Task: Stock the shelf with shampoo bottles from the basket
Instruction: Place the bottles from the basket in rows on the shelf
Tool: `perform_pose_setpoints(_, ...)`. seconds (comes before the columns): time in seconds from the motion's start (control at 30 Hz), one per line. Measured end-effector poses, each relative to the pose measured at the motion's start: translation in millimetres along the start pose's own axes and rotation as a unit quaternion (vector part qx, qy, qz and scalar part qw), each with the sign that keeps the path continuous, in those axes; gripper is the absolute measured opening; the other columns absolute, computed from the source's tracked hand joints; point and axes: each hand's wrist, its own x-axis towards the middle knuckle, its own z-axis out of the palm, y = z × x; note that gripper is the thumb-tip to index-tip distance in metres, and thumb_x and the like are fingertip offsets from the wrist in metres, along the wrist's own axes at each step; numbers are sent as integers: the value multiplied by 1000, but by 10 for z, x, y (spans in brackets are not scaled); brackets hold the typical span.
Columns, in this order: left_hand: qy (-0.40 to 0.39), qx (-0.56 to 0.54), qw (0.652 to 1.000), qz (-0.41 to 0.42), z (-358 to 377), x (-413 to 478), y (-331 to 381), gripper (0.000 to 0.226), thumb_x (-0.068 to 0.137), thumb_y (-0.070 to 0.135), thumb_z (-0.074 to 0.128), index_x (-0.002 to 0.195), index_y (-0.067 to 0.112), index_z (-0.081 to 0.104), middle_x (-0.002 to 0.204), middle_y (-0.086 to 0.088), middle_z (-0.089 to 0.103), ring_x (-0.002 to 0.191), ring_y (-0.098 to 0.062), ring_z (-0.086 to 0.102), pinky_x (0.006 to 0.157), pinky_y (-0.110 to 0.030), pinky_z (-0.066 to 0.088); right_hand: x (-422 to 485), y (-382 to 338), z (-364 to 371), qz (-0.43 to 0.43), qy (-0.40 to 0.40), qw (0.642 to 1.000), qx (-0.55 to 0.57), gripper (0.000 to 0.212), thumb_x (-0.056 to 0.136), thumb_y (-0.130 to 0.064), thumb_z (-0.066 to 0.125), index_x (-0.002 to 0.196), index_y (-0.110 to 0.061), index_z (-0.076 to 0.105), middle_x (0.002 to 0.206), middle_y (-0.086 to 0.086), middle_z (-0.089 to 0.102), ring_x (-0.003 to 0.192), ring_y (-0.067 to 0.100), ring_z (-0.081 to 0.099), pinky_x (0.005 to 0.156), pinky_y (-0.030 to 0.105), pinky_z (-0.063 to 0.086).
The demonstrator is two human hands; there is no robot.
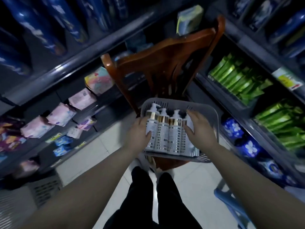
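A person looks down at their own arms, which reach forward from the lower corners of the view and meet just below centre. There, a grey plastic basket sits on the seat of a brown wooden chair, whose back rises toward 12 o'clock.

Four white shampoo bottles lie side by side in the basket, touching one another. Each has a gold band near its shoulder, and the pump heads point away from the person.

The left hand is at the 9 o'clock side of the row. It grips the leftmost bottle, with the thumb curled across its front and the fingers hidden round its outer side.

The right hand is at the 3 o'clock side and grips the rightmost bottle. Its fingers are hooked over the upper part and its thumb presses on the front, so the hand covers much of that bottle. The two middle bottles lie between the hands with no hand on them.

Dark metal shelves line both sides of the aisle. Pink and pastel soft packs are at 9 o'clock, tall blue bottles at 11 o'clock and green packets at 3 o'clock.

Blue flowered packs sit lower, at 4 o'clock. A blue plastic stool shows at 5 o'clock. At 6 o'clock the person's legs in dark trousers stand on a pale tiled floor. The edges of the view are blurred.
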Motion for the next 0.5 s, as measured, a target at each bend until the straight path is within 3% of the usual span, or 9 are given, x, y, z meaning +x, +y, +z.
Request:
perform_pose_setpoints(0.13,-3,8,1000,-1,271,248,-88,65,86,15,64,145,13,37,134,-14,50,119,-32,49,95,-43,46,95,185,452,41,-22,998,49,59,95,-27,57,147,-9,35,148,13,42,136,30,36,108,35,30)
perform_pose_setpoints(0.3,37,9,999,15,455,513,-389,58,86,13,62,141,12,44,139,-15,48,127,-32,43,103,-48,40,571,91,997,54,-49,992,106,63,96,-29,56,149,-8,30,150,15,37,138,30,32,109,34,29)
perform_pose_setpoints(0.5,76,-43,996,19,544,638,-656,54,88,14,63,139,9,45,136,-14,50,127,-27,43,104,-35,37,1270,-136,1540,75,-82,986,126,72,93,-37,59,148,-2,28,140,19,46,129,35,43,101,40,41)
